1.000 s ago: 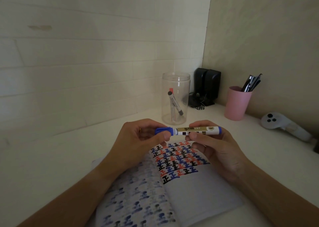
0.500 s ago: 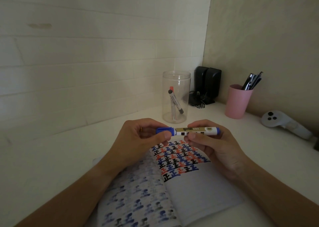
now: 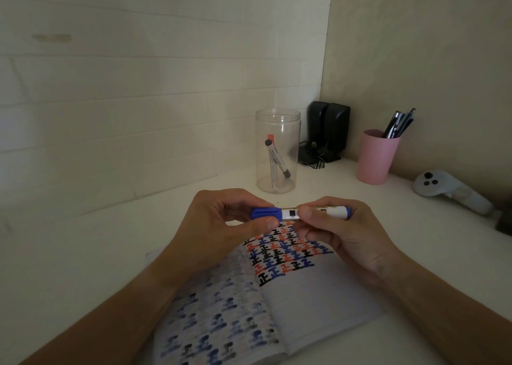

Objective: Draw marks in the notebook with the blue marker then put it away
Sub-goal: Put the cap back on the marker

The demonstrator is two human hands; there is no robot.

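Note:
I hold the blue marker [image 3: 291,214] level above the open notebook [image 3: 313,295]. My left hand [image 3: 221,226] pinches its blue cap, which sits on the marker. My right hand [image 3: 340,234] grips the white barrel near the blue tail end. The notebook's right page carries rows of black, red and blue marks at the top and is blank below. Faded marks show through on the left page. My hands hide the notebook's top edge.
A clear plastic jar [image 3: 278,151] with two markers inside stands behind my hands. Black speakers [image 3: 329,131] fill the corner. A pink cup [image 3: 376,156] of pens and a white controller [image 3: 448,190] sit to the right on the white desk [image 3: 83,253].
My right hand's fingers have slid left along the barrel toward the cap. The marker stays level in both hands, capped.

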